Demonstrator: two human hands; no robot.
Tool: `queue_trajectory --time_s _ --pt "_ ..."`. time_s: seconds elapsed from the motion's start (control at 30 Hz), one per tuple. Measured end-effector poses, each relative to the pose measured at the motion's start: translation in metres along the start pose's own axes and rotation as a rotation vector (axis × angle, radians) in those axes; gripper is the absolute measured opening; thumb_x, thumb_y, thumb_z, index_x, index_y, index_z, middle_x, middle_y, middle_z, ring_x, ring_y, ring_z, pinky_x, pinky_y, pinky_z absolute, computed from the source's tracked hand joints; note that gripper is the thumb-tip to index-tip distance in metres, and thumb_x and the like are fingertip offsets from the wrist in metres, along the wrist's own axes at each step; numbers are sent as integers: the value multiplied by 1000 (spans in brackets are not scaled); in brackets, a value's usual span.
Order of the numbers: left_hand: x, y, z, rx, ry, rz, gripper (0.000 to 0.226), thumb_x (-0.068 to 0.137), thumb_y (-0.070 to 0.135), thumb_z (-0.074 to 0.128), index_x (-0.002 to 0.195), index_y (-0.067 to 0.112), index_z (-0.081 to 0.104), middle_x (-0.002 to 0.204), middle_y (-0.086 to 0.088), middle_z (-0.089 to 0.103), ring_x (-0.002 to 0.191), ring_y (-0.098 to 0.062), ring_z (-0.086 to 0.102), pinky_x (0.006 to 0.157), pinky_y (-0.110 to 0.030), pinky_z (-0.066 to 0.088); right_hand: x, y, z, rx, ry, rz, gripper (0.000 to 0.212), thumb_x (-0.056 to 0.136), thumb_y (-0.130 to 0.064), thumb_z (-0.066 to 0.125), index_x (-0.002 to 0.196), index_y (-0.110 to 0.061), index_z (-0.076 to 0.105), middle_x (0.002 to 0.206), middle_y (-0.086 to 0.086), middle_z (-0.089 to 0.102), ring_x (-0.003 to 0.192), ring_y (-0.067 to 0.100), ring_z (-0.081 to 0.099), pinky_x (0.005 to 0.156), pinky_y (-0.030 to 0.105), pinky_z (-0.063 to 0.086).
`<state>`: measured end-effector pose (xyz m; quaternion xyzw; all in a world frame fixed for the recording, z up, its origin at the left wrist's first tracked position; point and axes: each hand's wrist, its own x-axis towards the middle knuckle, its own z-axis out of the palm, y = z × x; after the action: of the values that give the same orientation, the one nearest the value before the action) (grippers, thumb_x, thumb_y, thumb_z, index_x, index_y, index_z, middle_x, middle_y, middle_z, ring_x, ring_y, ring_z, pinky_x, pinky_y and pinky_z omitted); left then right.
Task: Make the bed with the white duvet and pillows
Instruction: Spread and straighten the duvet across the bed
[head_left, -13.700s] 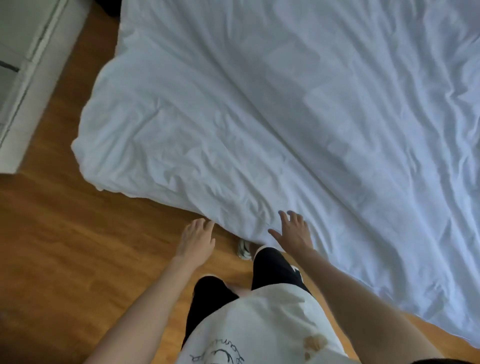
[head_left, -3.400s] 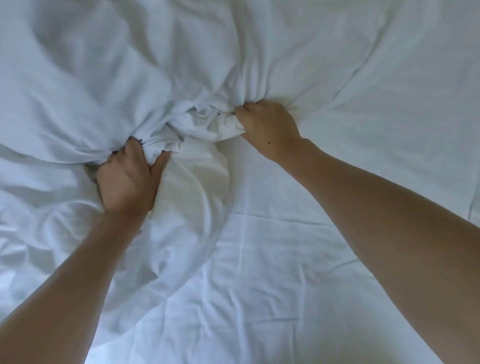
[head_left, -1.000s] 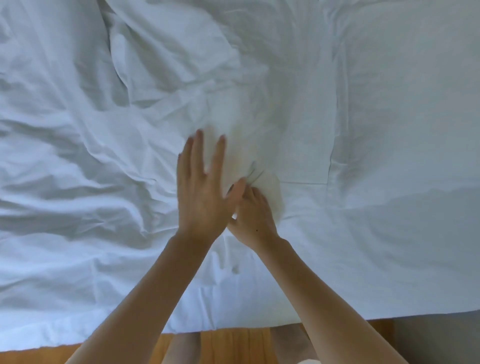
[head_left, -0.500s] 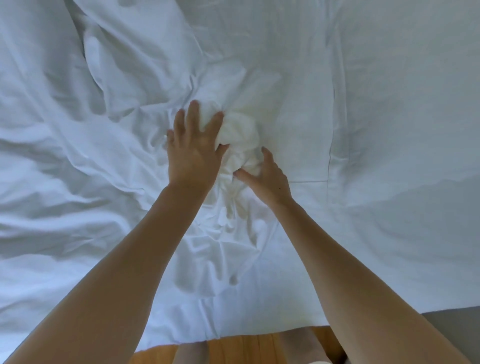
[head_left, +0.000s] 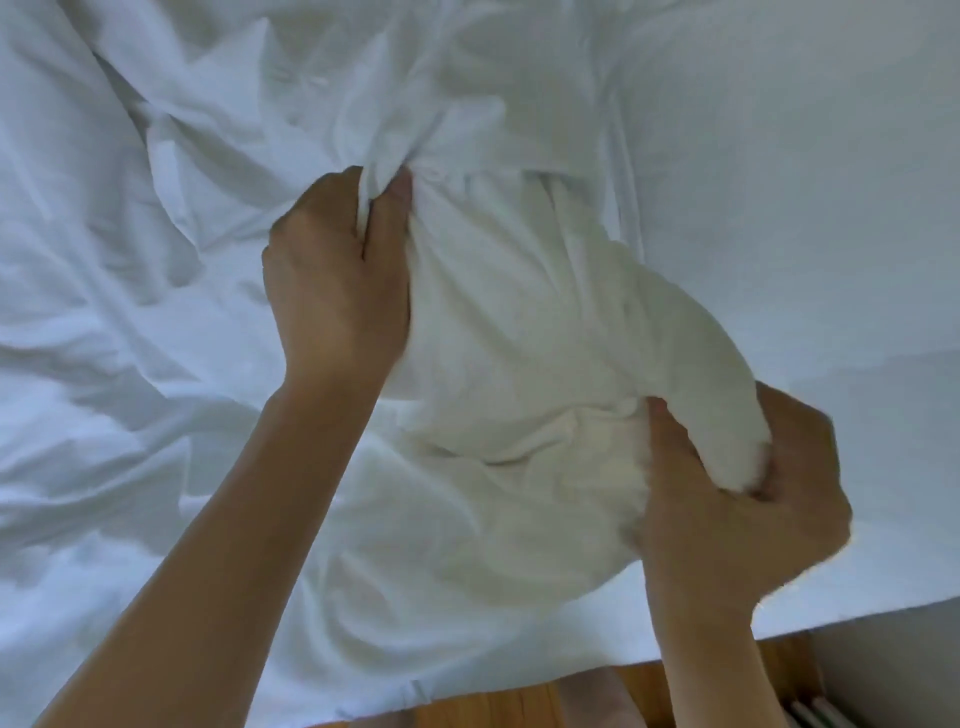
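The white duvet (head_left: 171, 270) lies crumpled across the bed and fills most of the view. A bunched, cream-tinted lump of it (head_left: 540, 374) is raised between my hands. My left hand (head_left: 337, 275) grips a gathered fold of the duvet at the lump's upper left, thumb and fingers curled round the cloth. My right hand (head_left: 737, 499) grips the lump's lower right end, fingers wrapped over a rounded corner. No pillow is in view.
A flatter white sheet (head_left: 805, 182) covers the right part of the bed. The bed's near edge runs along the bottom, with wooden floor (head_left: 493, 709) below it. A pale grey surface (head_left: 893, 670) stands at the bottom right corner.
Both hands went from open on the cloth to gripping it. My right hand has moved down and right with a bunched end; the lump has risen off the bed.
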<state>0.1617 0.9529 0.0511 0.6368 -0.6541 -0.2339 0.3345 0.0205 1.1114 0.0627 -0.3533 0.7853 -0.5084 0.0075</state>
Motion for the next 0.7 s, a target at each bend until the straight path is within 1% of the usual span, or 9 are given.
queue_trajectory --time_s 0.07,0.17,0.2,0.27,0.33,0.4,0.47,0.57,0.7 --pt "-5 2 10 207 -93 20 45 99 39 43 64 13 35 61 3 36 60 -22 37 60 -31 25 -17 7 -6 -97 116 -139 19 72 3 74 82 -10 64 65 -9 47 62 3 40 59 4 32" --pt "-21 -16 39 449 -333 61 29 97 36 47 85 11 52 90 -6 54 79 -27 50 65 -35 32 -44 49 13 -290 0 7 24 75 -5 72 98 -3 66 74 7 58 68 3 48 60 4 34" --pt "-29 -27 50 499 -460 42 25 96 36 49 104 14 58 110 -7 56 96 -30 54 71 -38 39 -52 68 17 -413 -179 123 31 79 -13 72 108 -8 64 83 7 62 70 11 57 55 10 34" --pt "-51 -50 71 606 -729 5 51 96 40 50 142 21 39 144 -9 40 129 -32 41 97 -45 38 -67 104 18 -754 -690 330 40 91 -41 60 125 -21 55 105 1 64 85 22 66 55 23 34" --pt "-72 -69 86 664 -774 47 63 95 38 50 149 14 28 150 -18 31 135 -37 33 107 -51 31 -64 128 11 -906 -948 311 48 90 -63 44 119 -27 55 105 -3 63 91 20 64 62 27 35" --pt "-87 -76 95 638 -681 79 59 92 31 48 144 5 36 142 -26 40 128 -44 40 102 -58 35 -45 136 4 -794 -843 256 53 87 -69 38 92 -23 65 94 -3 62 84 21 62 60 27 37" --pt "-96 -72 99 540 -550 90 57 90 27 39 142 3 38 139 -28 43 127 -45 41 101 -59 37 -24 136 4 -627 -534 185 53 89 -60 36 70 -17 60 88 0 60 77 25 60 56 26 34" --pt "-106 -52 103 372 -462 132 58 97 33 36 147 6 29 149 -26 33 137 -40 32 111 -52 32 21 145 29 -400 -252 142 37 93 -39 39 100 -13 64 104 5 62 88 26 63 63 29 43" --pt "-109 -20 116 276 -456 204 73 92 56 41 148 12 28 152 -20 30 139 -34 32 111 -42 32 81 156 84 -328 -585 236 50 97 -44 43 138 -15 44 125 8 58 113 26 57 89 33 42"
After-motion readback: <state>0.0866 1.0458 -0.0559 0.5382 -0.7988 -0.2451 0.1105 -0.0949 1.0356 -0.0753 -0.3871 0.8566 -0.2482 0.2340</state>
